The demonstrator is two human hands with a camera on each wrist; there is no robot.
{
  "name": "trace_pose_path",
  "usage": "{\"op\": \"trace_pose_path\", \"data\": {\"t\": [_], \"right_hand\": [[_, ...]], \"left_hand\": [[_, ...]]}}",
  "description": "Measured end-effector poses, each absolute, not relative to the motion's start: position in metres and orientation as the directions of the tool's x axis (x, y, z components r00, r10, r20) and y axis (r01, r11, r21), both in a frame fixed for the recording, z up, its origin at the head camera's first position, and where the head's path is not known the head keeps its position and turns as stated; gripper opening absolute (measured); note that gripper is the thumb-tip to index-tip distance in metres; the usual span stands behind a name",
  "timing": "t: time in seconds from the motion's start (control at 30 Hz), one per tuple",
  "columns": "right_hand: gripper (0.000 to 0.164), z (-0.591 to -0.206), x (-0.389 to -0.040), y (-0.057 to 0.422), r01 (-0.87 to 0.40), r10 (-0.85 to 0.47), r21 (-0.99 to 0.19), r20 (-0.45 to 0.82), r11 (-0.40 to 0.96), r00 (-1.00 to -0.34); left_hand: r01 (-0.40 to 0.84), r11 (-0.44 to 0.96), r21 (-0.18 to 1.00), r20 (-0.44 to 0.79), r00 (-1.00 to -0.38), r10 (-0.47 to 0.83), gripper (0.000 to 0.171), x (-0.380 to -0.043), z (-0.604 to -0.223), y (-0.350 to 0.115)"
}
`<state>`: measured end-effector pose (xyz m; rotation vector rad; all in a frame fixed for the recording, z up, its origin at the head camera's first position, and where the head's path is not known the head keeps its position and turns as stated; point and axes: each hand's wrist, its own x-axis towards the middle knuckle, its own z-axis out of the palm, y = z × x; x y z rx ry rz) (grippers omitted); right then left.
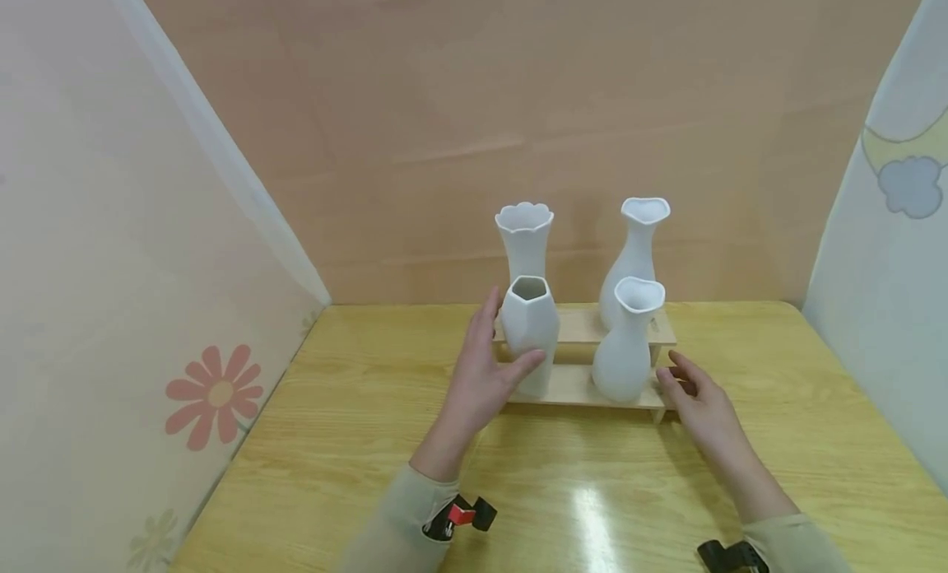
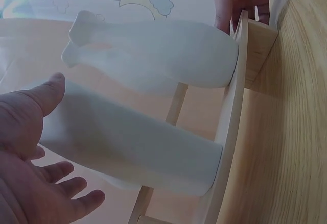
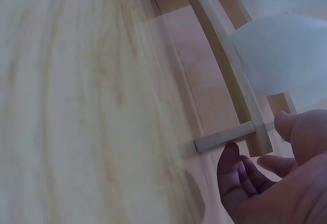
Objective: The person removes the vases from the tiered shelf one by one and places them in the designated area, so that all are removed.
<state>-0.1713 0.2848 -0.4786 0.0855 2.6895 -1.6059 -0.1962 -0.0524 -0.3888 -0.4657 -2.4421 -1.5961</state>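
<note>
Nearest the viewer, two beige fabric sleeves [image 1: 403,519] cover the forearms; a black wrist-mounted device [image 1: 485,514] with a red part sits at the left cuff, and a second black device [image 1: 714,555] at the right. Beneath them extends a yellow wood-grain table [image 1: 355,458].

The left hand [image 1: 485,371] stands at the left side of a white, faceted, ceramic-looking vase with a five-sided mouth [image 1: 529,330]. Its thumb is well separated from the lightly bent fingers; the thumb lies across the vase's front in the head view. No firm grip shows; contact cannot be confirmed.

The right hand [image 1: 704,408] is at the right end of a pale wooden two-tier stand [image 1: 573,384]. Its fingers are loosely bent, with a gap to the thumb, near the end of the lower board and its leg. Whether they touch the stand cannot be determined.

The faceted vase is upright on the lower tier, left side. On the same tier, right side, stands a white round-bodied vase with a wavy rim [image 1: 622,367].

Behind, at upper-tier level, are a white flared vase with a scalloped rim [image 1: 527,248], left, and a taller-set white narrow-necked vase [image 1: 638,248], right.

Farthest back hangs a tan, creased backdrop [image 1: 444,145].
</note>
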Motion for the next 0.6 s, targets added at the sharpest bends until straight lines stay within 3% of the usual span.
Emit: {"op": "trace_pose_path", "data": {"t": [0.33, 0.6], "right_hand": [[0.087, -0.49, -0.17, 0.29, 0.099, 0.014, -0.9, -0.102, 0.424, -0.995], [0.083, -0.5, -0.172, 0.289, 0.047, 0.031, -0.91, -0.038, 0.412, -0.999]], "left_hand": [[0.357, 0.34, 0.87, 0.339, -0.934, 0.115, 0.104, -0.198, -0.393, -0.043], [0.358, 0.331, 0.873, 0.339, -0.934, 0.114, 0.103, -0.201, -0.395, -0.043]]}}
